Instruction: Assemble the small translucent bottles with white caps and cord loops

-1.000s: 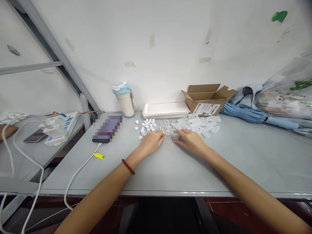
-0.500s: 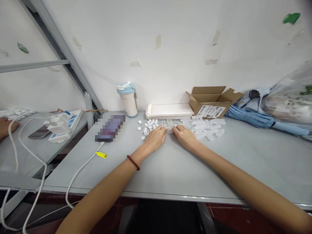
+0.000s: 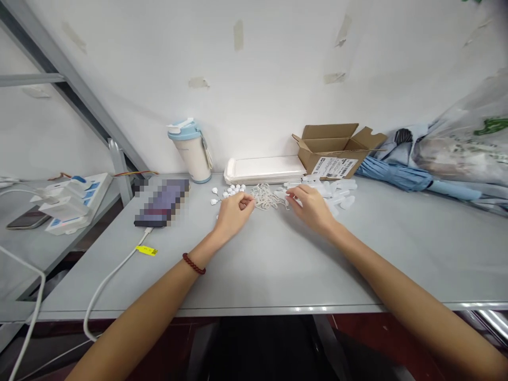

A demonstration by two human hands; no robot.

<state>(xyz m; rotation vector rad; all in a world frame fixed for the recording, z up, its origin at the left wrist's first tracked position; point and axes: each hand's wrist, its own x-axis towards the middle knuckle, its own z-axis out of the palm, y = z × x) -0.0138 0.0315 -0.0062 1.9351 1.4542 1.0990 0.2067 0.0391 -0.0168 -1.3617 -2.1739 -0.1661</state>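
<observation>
A loose heap of thin off-white cords [image 3: 266, 197] lies between my two hands, spread flat on the grey tabletop [image 3: 262, 264]. My left hand [image 3: 235, 212], with a dark red bead bracelet at the wrist, is at the heap's left edge. Its thumb and forefinger are pinched together; what they hold, if anything, is too small to make out. At the right edge is my right hand [image 3: 313, 207], fingers curved, a gap showing between thumb and forefinger. Small white caps [image 3: 237, 189] lie beyond my left hand, partly hidden by it. Translucent plastic pieces [image 3: 342, 193] are scattered beside my right hand.
Behind stand a blue-lidded cup [image 3: 192, 153], stacked white trays [image 3: 264, 168] and an open cardboard box [image 3: 337, 153]. A blurred-out phone [image 3: 164, 203] with a white cable lies left. A folded blue umbrella [image 3: 413, 177] and plastic bag [image 3: 456, 151] are right; a power strip [image 3: 81, 203] is far left.
My hands have moved apart from the middle, and the cords between them are now spread wider and more in view. The camera view has shifted, and the person's hand at far left is out of frame.
</observation>
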